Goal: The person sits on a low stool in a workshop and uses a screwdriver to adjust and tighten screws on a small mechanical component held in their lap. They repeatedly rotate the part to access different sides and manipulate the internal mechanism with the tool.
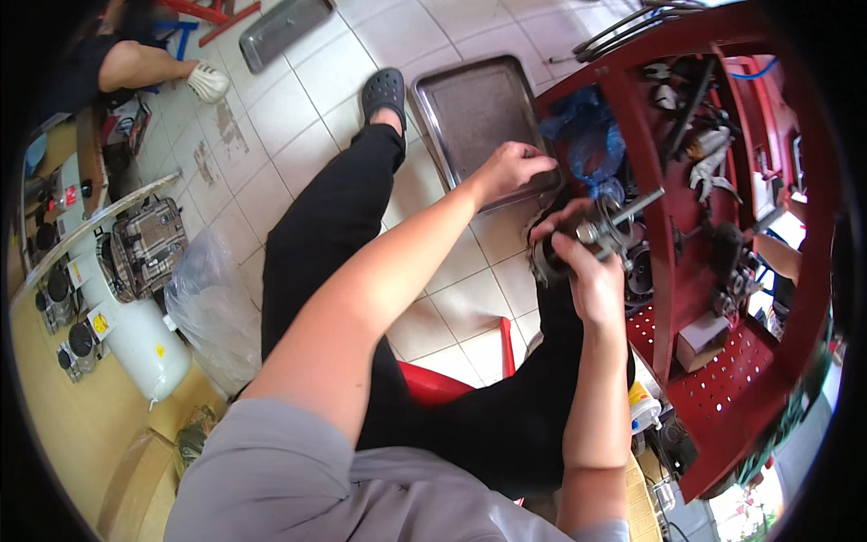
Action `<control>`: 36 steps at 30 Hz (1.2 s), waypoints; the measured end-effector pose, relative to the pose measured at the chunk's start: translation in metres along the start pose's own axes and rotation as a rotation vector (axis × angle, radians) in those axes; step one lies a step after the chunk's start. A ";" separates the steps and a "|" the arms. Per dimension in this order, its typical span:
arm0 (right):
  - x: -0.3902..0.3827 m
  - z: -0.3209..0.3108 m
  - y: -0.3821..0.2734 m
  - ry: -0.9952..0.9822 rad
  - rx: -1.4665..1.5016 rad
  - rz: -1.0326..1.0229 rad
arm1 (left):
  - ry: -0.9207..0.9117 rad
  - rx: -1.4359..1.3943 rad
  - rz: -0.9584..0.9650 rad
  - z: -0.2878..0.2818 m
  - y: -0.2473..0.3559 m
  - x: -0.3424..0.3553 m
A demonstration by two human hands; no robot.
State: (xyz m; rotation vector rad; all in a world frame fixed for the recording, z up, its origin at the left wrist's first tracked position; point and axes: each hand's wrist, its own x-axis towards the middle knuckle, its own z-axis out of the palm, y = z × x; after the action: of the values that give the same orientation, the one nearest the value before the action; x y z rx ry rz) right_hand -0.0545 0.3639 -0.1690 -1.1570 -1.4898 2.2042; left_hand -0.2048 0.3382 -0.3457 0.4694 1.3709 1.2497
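My right hand [582, 262] grips a metal mechanical part [601, 230] with a long shaft sticking out toward the upper right, held over my right leg. My left hand [513, 170] is raised above the right side of a metal tray [461, 81] that lies on the tiled floor, its fingers curled closed; whatever they might hold is too small or hidden to make out. A crumpled blue plastic bag [591, 135] lies just beyond it, inside a red metal rack [677, 379].
The rack holds tools and parts [709, 163]. A second tray [280, 27] lies farther up. At left are another person's leg [135, 65], an air compressor [144, 343] and a clear plastic bag [212, 298]. Red plastic [424, 384] shows between my legs.
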 end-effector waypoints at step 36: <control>-0.361 0.104 -0.054 0.003 -0.053 -1.055 | -0.253 0.117 0.715 0.091 0.178 -0.516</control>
State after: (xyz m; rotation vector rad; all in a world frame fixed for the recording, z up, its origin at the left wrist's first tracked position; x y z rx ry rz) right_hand 0.0960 0.1070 0.0664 -0.2191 -1.6111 1.4135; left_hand -0.0597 -0.0026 0.0657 1.2315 1.0889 1.6071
